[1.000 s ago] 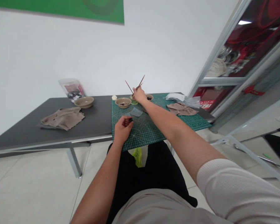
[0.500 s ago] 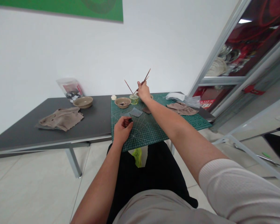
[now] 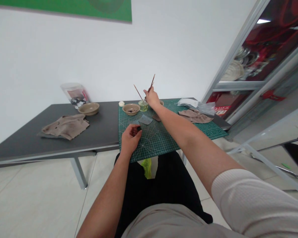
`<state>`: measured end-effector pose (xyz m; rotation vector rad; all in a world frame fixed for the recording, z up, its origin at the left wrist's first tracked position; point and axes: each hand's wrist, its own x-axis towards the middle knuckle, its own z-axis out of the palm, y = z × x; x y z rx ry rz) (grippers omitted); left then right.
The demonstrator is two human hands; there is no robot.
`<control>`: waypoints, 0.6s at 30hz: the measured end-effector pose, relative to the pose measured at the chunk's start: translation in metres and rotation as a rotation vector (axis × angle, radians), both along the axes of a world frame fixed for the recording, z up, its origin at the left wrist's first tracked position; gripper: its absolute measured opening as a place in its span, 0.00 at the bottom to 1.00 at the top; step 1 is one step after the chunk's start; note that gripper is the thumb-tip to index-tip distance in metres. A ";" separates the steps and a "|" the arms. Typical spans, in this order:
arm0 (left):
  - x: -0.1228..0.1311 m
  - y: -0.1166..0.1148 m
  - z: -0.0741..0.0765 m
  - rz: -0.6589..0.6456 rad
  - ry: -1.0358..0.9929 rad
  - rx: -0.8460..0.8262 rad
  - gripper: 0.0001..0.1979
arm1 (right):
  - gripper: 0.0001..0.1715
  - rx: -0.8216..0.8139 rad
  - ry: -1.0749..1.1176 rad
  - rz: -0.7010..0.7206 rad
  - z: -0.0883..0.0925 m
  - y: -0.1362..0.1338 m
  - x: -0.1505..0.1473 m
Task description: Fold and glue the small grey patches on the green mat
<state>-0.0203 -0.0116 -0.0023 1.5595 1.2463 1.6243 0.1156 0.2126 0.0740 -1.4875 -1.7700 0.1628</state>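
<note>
Right hand [image 3: 152, 98] pinches thin wooden sticks [image 3: 152, 81] in a narrow grip above a small glass jar [image 3: 143, 106], near the far edge of the cutting mat [image 3: 149, 148]. Left hand [image 3: 130, 139] curls around a small dark piece [image 3: 139, 129]. Risks: a swinging stick could tip the jar; a loosened grip could drop the piece.
</note>
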 end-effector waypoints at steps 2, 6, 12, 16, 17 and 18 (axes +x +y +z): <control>0.000 0.000 0.000 -0.002 -0.003 0.002 0.11 | 0.29 -0.012 -0.041 0.016 0.002 -0.003 -0.003; -0.001 0.001 -0.001 0.006 -0.011 0.000 0.10 | 0.28 -0.020 -0.164 0.075 0.008 -0.008 -0.009; -0.001 0.002 -0.004 -0.018 -0.028 -0.001 0.11 | 0.26 0.006 -0.197 0.072 0.014 -0.012 -0.011; 0.000 0.001 -0.004 -0.015 -0.027 -0.004 0.11 | 0.23 0.014 -0.129 0.092 0.014 -0.013 -0.012; 0.000 0.001 -0.004 -0.013 -0.025 -0.007 0.11 | 0.22 0.023 -0.112 0.099 0.015 -0.012 -0.012; 0.000 0.000 -0.004 -0.014 -0.025 -0.010 0.10 | 0.21 0.032 -0.099 0.108 0.015 -0.012 -0.012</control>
